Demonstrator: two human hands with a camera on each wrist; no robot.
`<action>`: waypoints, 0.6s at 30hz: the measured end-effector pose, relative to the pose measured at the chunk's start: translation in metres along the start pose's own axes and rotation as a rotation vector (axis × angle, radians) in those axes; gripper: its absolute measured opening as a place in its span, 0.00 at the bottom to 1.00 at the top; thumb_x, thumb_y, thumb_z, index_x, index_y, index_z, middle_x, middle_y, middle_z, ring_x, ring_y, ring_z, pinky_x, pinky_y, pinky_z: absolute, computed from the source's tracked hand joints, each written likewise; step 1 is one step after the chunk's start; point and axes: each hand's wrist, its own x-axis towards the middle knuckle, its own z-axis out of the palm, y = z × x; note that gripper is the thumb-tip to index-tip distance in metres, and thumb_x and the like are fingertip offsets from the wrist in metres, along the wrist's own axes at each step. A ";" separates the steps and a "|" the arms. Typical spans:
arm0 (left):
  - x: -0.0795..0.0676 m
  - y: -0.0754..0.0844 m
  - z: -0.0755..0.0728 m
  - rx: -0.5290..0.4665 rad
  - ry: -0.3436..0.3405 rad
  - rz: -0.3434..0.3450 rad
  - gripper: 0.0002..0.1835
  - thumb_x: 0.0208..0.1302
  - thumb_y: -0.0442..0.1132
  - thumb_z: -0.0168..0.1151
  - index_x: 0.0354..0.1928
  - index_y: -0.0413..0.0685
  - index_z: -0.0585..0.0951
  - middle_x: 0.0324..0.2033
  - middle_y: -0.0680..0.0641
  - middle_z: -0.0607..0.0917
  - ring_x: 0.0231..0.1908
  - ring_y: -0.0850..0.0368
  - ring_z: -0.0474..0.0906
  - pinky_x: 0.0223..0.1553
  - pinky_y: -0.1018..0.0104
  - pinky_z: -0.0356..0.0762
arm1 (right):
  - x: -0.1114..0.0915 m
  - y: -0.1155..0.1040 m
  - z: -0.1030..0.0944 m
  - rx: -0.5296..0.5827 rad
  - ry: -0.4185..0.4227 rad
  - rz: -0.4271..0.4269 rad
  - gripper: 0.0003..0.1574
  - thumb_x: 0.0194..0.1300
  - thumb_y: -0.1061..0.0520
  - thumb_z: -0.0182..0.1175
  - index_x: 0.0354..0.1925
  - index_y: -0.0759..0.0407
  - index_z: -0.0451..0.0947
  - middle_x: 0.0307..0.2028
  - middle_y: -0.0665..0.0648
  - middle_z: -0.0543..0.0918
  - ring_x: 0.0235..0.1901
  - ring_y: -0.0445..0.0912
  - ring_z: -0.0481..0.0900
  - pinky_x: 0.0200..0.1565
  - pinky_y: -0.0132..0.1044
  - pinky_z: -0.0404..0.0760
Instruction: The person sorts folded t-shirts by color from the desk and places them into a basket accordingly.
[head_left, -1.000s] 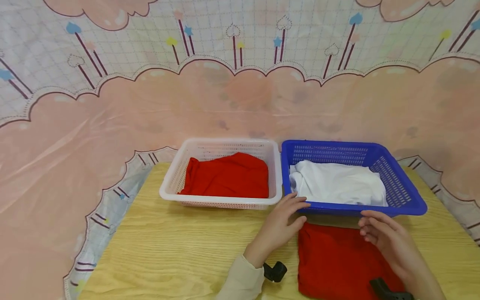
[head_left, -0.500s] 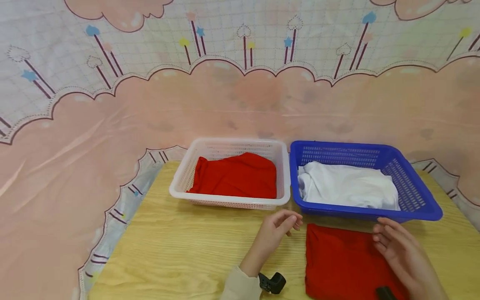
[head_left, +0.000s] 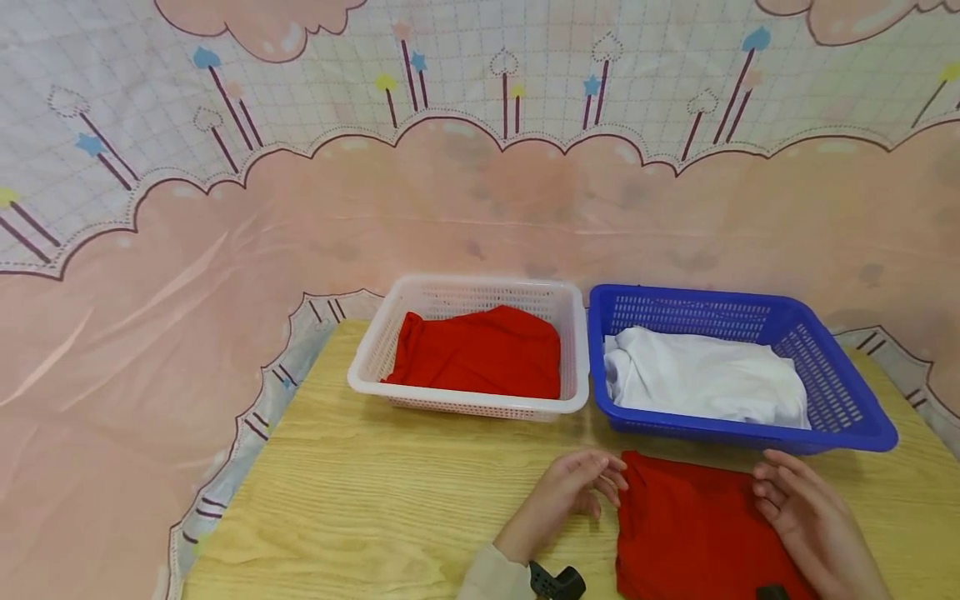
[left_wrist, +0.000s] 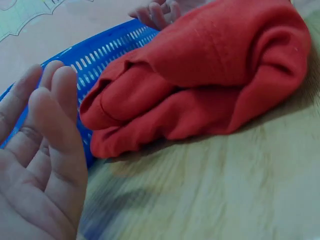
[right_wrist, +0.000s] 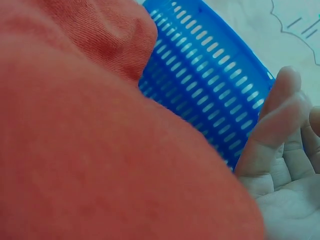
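Note:
A folded red cloth garment (head_left: 697, 529) lies on the table in front of the blue basket, its layered edge showing in the left wrist view. My left hand (head_left: 570, 492) hovers at the garment's left edge with loosely bent fingers and holds nothing. Seen from the left wrist, that hand (left_wrist: 45, 150) is apart from the red folds (left_wrist: 200, 75). On the other side, my right hand (head_left: 810, 517) is at the garment's right edge, fingers relaxed. In the right wrist view the red fabric (right_wrist: 115, 165) covers much of the frame beside the right hand (right_wrist: 285, 165); contact there I cannot tell.
At the back, a white basket (head_left: 465, 402) holds red cloth (head_left: 480, 354). Right beside it, a blue basket (head_left: 750, 433) holds white cloth (head_left: 701, 375). Both stand on the wood-grain table (head_left: 360, 492) before a printed pink curtain (head_left: 420, 200).
My left hand has drawn back from beside the blue basket's front rim and come to the red garment's left edge. The right hand stays near the right edge. The head view has shifted slightly left.

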 end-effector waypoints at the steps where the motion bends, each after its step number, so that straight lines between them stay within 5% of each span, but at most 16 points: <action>1: 0.000 -0.001 0.000 0.012 -0.004 -0.015 0.22 0.64 0.50 0.48 0.47 0.38 0.76 0.35 0.46 0.81 0.30 0.56 0.76 0.21 0.71 0.72 | -0.001 0.000 0.000 0.002 0.003 0.001 0.32 0.71 0.63 0.16 0.59 0.66 0.63 0.49 0.64 0.74 0.47 0.54 0.73 0.50 0.40 0.71; 7: 0.000 0.000 -0.002 0.130 0.016 -0.111 0.18 0.63 0.51 0.51 0.43 0.45 0.79 0.33 0.47 0.82 0.27 0.56 0.78 0.19 0.69 0.73 | -0.008 -0.007 0.000 -0.014 0.050 0.016 0.32 0.71 0.62 0.17 0.58 0.64 0.65 0.47 0.63 0.76 0.44 0.53 0.75 0.47 0.39 0.73; 10: 0.000 0.002 -0.003 0.198 0.039 -0.140 0.16 0.63 0.49 0.51 0.41 0.46 0.79 0.31 0.47 0.81 0.26 0.56 0.78 0.19 0.68 0.74 | -0.011 -0.011 -0.003 0.004 0.021 0.026 0.34 0.71 0.62 0.15 0.59 0.64 0.65 0.47 0.64 0.75 0.38 0.51 0.74 0.36 0.35 0.73; 14: -0.002 0.004 -0.002 0.269 0.049 -0.178 0.13 0.63 0.48 0.52 0.39 0.48 0.80 0.28 0.47 0.81 0.25 0.57 0.78 0.20 0.67 0.74 | -0.013 -0.016 -0.008 0.043 -0.046 0.040 0.36 0.70 0.61 0.10 0.59 0.66 0.63 0.46 0.65 0.75 0.22 0.49 0.58 0.23 0.37 0.56; 18: -0.004 0.007 -0.003 0.306 0.025 -0.206 0.13 0.63 0.47 0.52 0.40 0.48 0.80 0.28 0.48 0.81 0.24 0.57 0.78 0.21 0.66 0.75 | -0.016 -0.022 -0.010 0.034 -0.038 0.085 0.36 0.70 0.60 0.11 0.58 0.64 0.64 0.43 0.63 0.75 0.20 0.47 0.46 0.21 0.36 0.48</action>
